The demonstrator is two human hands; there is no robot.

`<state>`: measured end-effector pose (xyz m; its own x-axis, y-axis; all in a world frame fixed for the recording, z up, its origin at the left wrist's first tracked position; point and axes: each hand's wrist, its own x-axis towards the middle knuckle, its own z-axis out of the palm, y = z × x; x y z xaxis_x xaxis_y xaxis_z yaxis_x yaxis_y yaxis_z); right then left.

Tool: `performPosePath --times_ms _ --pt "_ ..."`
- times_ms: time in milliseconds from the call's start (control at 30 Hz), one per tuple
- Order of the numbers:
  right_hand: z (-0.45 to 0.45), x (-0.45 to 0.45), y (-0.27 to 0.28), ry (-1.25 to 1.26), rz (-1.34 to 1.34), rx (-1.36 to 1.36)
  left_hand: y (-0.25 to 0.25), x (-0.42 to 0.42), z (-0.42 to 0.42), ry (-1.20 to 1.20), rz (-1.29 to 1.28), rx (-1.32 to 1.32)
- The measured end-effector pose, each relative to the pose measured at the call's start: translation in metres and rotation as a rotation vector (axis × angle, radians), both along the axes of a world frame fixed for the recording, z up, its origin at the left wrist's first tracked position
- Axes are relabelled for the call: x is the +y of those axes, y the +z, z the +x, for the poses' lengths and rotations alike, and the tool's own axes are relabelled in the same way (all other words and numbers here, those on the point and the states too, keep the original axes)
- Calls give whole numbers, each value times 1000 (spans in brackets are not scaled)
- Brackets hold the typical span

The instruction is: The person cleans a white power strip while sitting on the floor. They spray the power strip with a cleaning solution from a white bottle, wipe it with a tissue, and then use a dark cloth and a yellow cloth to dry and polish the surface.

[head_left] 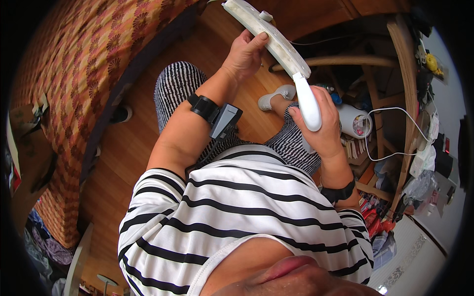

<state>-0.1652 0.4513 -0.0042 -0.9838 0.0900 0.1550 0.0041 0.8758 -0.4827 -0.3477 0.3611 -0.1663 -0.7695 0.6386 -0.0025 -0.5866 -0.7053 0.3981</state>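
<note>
My left hand (244,55) grips a long white plastic body (285,53) by its near edge, the thumb pressed on its side. A small round knob (265,15) sticks up from that body, whose far end reaches the picture's top edge. A smooth white rounded handle (310,109) lies against my right palm, and my right hand (326,118) is closed around it. The handle's narrow neck meets the near end of the body; whether the two are joined cannot be told. Both are held above the wooden floor (211,40), tilted down to the right.
A patterned orange cloth (100,63) covers furniture at left. To the right stand a wooden frame (401,70), a white bin (350,120) holding litter, and books (353,148). A white cable (389,109) loops to the cluttered table edge. A black shoe (121,114) lies at left.
</note>
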Motion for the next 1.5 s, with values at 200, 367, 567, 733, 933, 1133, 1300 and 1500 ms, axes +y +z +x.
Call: performPosePath --times_ms 200,367,567,733,933,1133,1300,1500 --pt "-3 0 -6 -3 13 8 -2 3 3 -4 17 59" --pt "-3 1 -8 -23 12 -29 -7 4 3 9 -18 108" --pt "-9 -4 -5 -18 -27 12 -8 3 7 6 -56 190" --pt "-10 -4 -7 -37 -14 -44 -5 5 11 -17 -37 102" --pt "-13 -9 -9 -31 -18 -37 -1 6 17 -27 -50 125" --pt "-9 -5 -9 43 -16 23 0 4 15 -73 -50 148" --pt "6 -2 3 -49 -256 -15 5 0 11 -100 12 77" --pt "15 12 10 11 -257 124 48 5 -12 -98 92 170"
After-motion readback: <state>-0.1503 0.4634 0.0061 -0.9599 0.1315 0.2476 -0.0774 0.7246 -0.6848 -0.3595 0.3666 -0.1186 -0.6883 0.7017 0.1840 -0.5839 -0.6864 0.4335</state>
